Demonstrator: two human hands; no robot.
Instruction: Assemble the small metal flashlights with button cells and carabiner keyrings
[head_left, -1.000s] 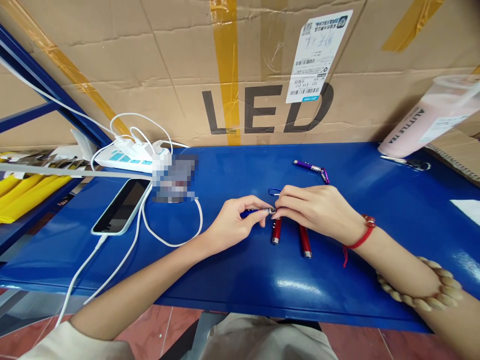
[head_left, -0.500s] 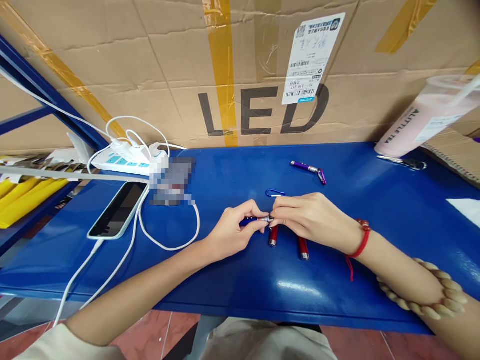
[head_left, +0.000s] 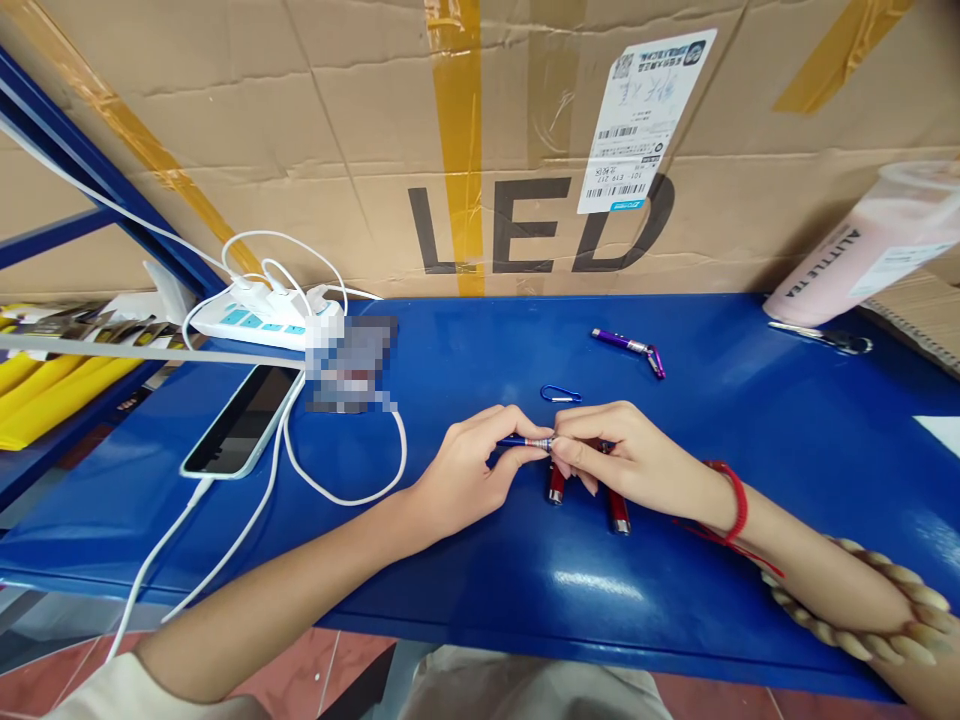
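My left hand [head_left: 476, 470] pinches a slim blue metal penlight [head_left: 516, 441] between thumb and fingers, holding it level above the table. At its silver right end, the fingers of my right hand [head_left: 626, 455] are closed round the tip, hiding it. Just beyond my right fingers lies a blue carabiner clip [head_left: 559, 400]. Beneath that hand are two red penlights, the left one [head_left: 556, 486] and the right one [head_left: 619, 512], both partly covered. Farther back rests a purple penlight [head_left: 619, 341] with a purple clip [head_left: 657, 362] attached.
A blue table [head_left: 480, 350] backs onto a large cardboard box [head_left: 337, 150]. At left lie a phone [head_left: 244, 425], a white power strip [head_left: 251, 325] and looping white cables. A cup with pink drink [head_left: 832, 260] and keys [head_left: 844, 343] are at right.
My right hand has rotated, its fingers shifting round the penlight's end. More of the blue clip shows. The whole scene sits slightly further right as the camera turned.
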